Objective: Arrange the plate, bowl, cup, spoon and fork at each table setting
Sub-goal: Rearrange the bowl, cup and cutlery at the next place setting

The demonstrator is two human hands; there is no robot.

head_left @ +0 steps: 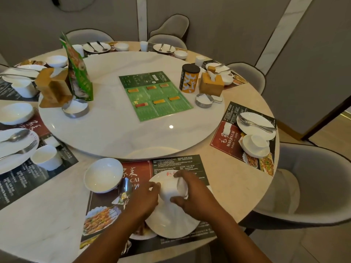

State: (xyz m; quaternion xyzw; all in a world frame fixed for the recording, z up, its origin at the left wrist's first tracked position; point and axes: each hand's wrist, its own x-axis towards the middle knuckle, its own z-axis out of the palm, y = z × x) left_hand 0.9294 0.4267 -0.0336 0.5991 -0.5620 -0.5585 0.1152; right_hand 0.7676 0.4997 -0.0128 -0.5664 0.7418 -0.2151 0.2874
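White cup (171, 188) lay tilted on the plate (171, 224) between the hands: right hand (197, 198) curled around it, left hand (142, 202) touching its side, grip unclear; bowl (103, 174) sat just beyond the left.

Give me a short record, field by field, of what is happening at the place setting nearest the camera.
setting: nearest placemat on the round table
plate: white, on the placemat
cup: white, tipped on its side over the plate
right hand: fingers curled round the cup
left hand: at the cup's left side, grip unclear
bowl: upright, left of the plate
spoon: between bowl and plate, by the left hand
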